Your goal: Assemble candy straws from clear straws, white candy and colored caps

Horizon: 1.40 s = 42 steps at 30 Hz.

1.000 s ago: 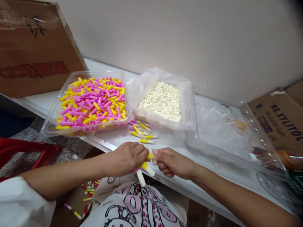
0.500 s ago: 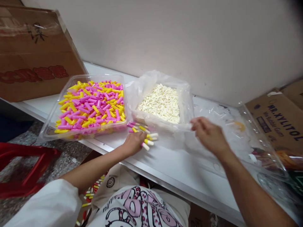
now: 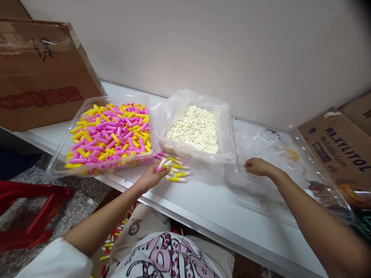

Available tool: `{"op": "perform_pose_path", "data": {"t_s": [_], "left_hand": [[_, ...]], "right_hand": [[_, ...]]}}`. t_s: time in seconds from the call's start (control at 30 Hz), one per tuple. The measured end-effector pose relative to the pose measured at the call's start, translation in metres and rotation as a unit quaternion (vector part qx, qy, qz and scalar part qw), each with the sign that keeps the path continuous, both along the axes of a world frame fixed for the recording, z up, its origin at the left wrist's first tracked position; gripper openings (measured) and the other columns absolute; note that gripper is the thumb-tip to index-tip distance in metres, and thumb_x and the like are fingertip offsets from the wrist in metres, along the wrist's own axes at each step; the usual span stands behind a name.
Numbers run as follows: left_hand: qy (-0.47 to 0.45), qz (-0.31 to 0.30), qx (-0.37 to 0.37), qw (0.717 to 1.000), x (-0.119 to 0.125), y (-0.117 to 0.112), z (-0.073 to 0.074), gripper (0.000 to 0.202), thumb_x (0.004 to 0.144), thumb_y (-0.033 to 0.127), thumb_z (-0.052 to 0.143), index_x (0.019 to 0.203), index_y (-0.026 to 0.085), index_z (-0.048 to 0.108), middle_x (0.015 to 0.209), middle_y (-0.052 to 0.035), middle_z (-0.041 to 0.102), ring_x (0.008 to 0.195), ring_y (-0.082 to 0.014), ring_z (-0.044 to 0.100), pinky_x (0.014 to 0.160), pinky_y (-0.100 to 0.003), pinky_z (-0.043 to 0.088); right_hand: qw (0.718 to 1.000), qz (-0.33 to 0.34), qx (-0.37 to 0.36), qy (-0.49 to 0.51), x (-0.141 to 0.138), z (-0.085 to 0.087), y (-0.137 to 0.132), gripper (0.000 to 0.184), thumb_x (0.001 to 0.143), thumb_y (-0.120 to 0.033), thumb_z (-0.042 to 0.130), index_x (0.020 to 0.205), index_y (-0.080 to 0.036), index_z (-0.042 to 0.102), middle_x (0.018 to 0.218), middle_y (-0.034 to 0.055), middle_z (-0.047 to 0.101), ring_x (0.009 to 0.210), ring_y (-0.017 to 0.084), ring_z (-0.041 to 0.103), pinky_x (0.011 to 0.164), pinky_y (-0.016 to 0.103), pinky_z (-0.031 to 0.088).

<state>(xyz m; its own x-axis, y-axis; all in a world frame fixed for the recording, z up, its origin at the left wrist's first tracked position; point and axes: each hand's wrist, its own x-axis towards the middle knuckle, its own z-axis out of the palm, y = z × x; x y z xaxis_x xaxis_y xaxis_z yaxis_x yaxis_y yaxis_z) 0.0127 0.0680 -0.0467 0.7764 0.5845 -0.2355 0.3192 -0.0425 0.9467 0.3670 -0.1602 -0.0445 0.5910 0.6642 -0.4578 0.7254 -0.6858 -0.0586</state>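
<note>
My left hand [image 3: 153, 175] rests on the white table by a small pile of capped white sticks [image 3: 175, 170], its fingers closed round a pink-capped stick [image 3: 161, 164]. Just behind it stands a clear tray of pink and yellow caps [image 3: 108, 133]. Beside that a bag-lined tray holds white sticks [image 3: 195, 128]. My right hand [image 3: 257, 166] is curled at the near rim of a large clear tray [image 3: 278, 154] on the right; whether anything is in its fingers is hidden.
A brown carton [image 3: 37, 73] leans at the back left. A printed carton [image 3: 342, 150] stands at the right. The table's front edge [image 3: 203, 224] runs diagonally. A red stool [image 3: 31, 212] and several fallen sticks [image 3: 116, 235] are on the floor.
The hands parted from joining a cap and stick at the table edge. My left went forward to the pile of capped sticks; my right swung to the clear tray.
</note>
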Motion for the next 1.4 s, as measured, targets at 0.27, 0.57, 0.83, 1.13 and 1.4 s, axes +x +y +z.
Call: {"op": "perform_pose_path", "data": {"t_s": [0.27,0.57,0.83,1.13,1.4], "left_hand": [[0.009,-0.059,-0.115,0.992,-0.014,-0.018,0.028,0.045,0.072,0.060,0.061,0.069,0.018,0.043,0.047,0.0098,0.030,0.042,-0.0045,0.024,0.040,-0.020,0.018],[-0.123,-0.117,-0.228,0.959,0.000,-0.050,0.046,0.041,0.077,0.054,0.062,0.073,0.019,0.040,0.050,0.0101,0.031,0.042,-0.0037,0.025,0.042,-0.020,0.019],[-0.105,-0.108,-0.138,0.979,-0.007,-0.045,0.045,0.045,0.078,0.058,0.058,0.086,0.014,0.054,0.049,0.0095,0.031,0.042,-0.0051,0.027,0.042,-0.021,0.021],[-0.039,-0.244,0.083,0.965,-0.022,-0.029,0.076,0.033,0.089,0.046,0.043,0.073,0.017,0.047,0.062,0.0036,0.040,0.058,-0.0097,0.036,0.054,-0.022,0.031],[-0.065,-0.328,0.386,0.860,-0.026,-0.033,0.086,0.010,0.081,0.011,0.040,0.084,0.017,0.048,0.076,-0.0021,0.056,0.068,-0.0142,0.050,0.062,-0.025,0.038]], "right_hand": [[0.970,-0.082,0.204,-0.105,-0.032,0.061,-0.003,0.029,0.085,-0.037,0.043,0.064,-0.020,0.052,0.070,0.0099,0.063,0.066,0.021,0.057,0.064,0.033,0.040],[0.861,0.047,0.376,0.339,-0.208,0.067,0.048,0.030,0.081,-0.048,0.059,0.088,-0.020,0.052,0.066,-0.0045,0.049,0.059,0.010,0.045,0.054,0.023,0.036],[0.846,0.109,0.439,0.282,-0.213,0.057,0.047,0.026,0.094,-0.041,0.040,0.102,-0.019,0.052,0.085,0.0039,0.060,0.076,0.015,0.058,0.064,0.027,0.048],[0.832,0.354,0.425,0.023,-0.199,0.076,0.044,0.027,0.096,-0.029,0.039,0.116,-0.016,0.052,0.090,0.0087,0.060,0.078,0.017,0.056,0.067,0.029,0.047],[0.868,0.331,0.361,0.081,-0.222,0.086,0.051,0.043,0.097,-0.043,0.027,0.084,-0.016,0.058,0.072,0.0055,0.057,0.062,0.013,0.049,0.057,0.025,0.038]]}}
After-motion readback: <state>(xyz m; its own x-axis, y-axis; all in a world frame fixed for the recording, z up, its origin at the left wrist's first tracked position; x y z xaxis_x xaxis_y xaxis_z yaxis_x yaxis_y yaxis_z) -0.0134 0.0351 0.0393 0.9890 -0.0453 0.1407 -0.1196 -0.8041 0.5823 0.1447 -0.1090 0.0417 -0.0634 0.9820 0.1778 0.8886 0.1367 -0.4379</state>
